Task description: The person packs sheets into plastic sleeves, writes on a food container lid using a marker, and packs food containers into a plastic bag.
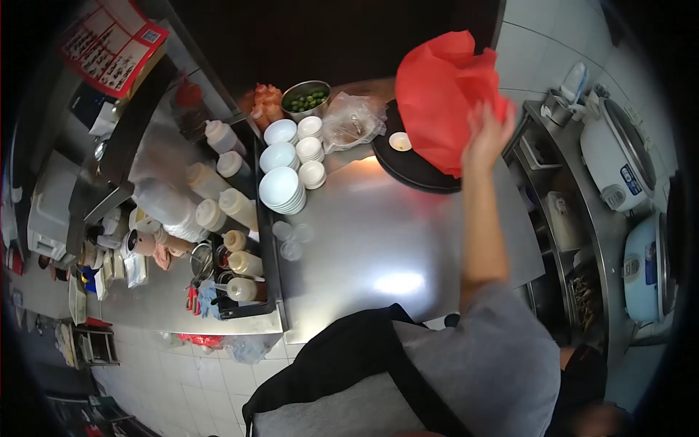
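My right hand (489, 138) is stretched out over the far end of the steel counter, its fingers blurred by motion. It grips the edge of a large, crumpled red cloth (440, 91); whether this is a flat sheet or a bag, I cannot tell. The cloth hangs over a round black tray (408, 171) and hides much of it. On the tray's uncovered left part sits a small white dish (400, 141) with something pale in it. My left hand is out of view.
Stacked white bowls (281, 188), small white cups (312, 175), a clear plastic bag (354, 120) and a metal bowl of green pieces (306, 99) stand on the counter (349, 240). Squeeze bottles (239, 207) line the left; rice cookers (619, 153) the right. Another person (582, 379) is at lower right.
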Demonstrator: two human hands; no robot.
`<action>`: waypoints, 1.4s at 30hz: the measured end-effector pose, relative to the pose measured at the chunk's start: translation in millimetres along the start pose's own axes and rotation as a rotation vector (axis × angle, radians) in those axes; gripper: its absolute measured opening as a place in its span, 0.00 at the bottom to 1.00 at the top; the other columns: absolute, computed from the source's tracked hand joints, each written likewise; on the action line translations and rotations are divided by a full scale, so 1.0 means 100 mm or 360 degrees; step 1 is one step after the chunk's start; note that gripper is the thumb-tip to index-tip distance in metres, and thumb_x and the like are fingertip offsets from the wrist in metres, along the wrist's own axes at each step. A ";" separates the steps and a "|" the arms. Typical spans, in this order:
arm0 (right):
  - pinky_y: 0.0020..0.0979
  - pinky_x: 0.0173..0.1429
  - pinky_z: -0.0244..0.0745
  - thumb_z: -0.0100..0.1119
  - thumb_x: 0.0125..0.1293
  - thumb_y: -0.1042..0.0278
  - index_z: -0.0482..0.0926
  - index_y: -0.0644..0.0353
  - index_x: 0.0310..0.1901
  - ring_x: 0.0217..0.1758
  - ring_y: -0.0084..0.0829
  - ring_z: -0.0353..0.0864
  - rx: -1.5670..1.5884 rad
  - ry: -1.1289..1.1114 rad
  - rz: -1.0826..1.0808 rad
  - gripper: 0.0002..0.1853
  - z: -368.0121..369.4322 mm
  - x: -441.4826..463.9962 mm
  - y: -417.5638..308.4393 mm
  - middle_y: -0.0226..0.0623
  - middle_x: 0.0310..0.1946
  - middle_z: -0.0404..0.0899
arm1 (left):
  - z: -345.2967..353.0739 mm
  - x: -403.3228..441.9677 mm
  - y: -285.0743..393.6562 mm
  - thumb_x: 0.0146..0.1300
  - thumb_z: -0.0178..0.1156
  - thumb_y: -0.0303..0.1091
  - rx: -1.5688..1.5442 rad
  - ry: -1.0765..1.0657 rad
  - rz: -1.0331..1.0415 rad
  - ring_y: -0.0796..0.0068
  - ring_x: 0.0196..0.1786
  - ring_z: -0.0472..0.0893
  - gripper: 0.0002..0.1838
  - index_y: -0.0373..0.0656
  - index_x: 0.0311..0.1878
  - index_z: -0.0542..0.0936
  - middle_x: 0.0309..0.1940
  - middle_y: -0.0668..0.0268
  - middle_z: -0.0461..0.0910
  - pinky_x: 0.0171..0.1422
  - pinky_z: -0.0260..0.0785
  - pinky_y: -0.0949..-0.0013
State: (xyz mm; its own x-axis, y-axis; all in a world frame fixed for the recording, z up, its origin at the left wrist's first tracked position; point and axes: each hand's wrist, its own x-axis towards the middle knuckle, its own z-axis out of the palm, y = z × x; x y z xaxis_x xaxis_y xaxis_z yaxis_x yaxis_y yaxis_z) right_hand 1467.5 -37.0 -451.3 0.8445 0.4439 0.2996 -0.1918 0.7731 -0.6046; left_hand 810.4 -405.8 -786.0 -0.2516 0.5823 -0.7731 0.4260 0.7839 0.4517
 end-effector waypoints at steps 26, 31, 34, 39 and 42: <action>0.43 0.37 0.86 0.49 0.67 0.77 0.63 0.77 0.48 0.31 0.47 0.84 -0.0819 0.0571 0.1409 0.13 -1.23 0.18 2.32 0.57 0.35 0.77 | 0.36 -0.15 -0.02 0.58 0.64 0.48 -0.0043 0.0056 -0.0158 0.66 0.44 0.81 0.28 0.47 0.59 0.73 0.42 0.55 0.81 0.48 0.73 0.66; 0.43 0.42 0.86 0.51 0.68 0.72 0.66 0.74 0.53 0.37 0.46 0.83 -0.0804 0.0244 0.1319 0.17 -1.48 0.17 2.44 0.56 0.40 0.76 | 0.50 -0.23 -0.25 0.58 0.65 0.49 0.0011 0.0075 -0.0051 0.66 0.44 0.81 0.28 0.48 0.59 0.73 0.42 0.55 0.81 0.49 0.73 0.66; 0.39 0.36 0.84 0.52 0.69 0.64 0.72 0.73 0.48 0.32 0.42 0.81 -0.0818 0.0141 0.1307 0.17 -1.40 0.00 2.20 0.51 0.36 0.78 | 0.63 -0.18 -0.28 0.58 0.65 0.50 0.0165 0.0150 0.0166 0.65 0.44 0.81 0.28 0.48 0.59 0.73 0.42 0.55 0.81 0.49 0.73 0.66; 0.29 0.27 0.77 0.54 0.67 0.77 0.67 0.66 0.49 0.26 0.30 0.76 -0.1035 -0.0218 0.0721 0.11 -1.68 -0.41 2.19 0.39 0.31 0.75 | 0.66 -0.31 0.20 0.54 0.66 0.52 0.0156 0.0283 0.0301 0.55 0.51 0.81 0.32 0.47 0.60 0.74 0.47 0.54 0.82 0.56 0.72 0.60; 0.27 0.28 0.73 0.52 0.67 0.79 0.64 0.65 0.52 0.26 0.26 0.73 -0.0925 -0.0482 0.0721 0.13 -1.76 -0.79 1.83 0.36 0.30 0.71 | 0.59 -0.49 0.26 0.54 0.64 0.52 0.0139 0.0210 0.0297 0.57 0.51 0.81 0.32 0.46 0.60 0.73 0.46 0.54 0.82 0.54 0.73 0.61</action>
State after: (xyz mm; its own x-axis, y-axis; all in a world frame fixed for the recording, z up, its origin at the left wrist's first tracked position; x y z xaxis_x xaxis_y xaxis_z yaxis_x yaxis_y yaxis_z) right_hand 1453.7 -10.8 -715.7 0.5580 0.8269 0.0698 -0.1217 0.1647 -0.9788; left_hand 885.1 -426.8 -763.5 -0.2706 0.7428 -0.6124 0.5476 0.6420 0.5367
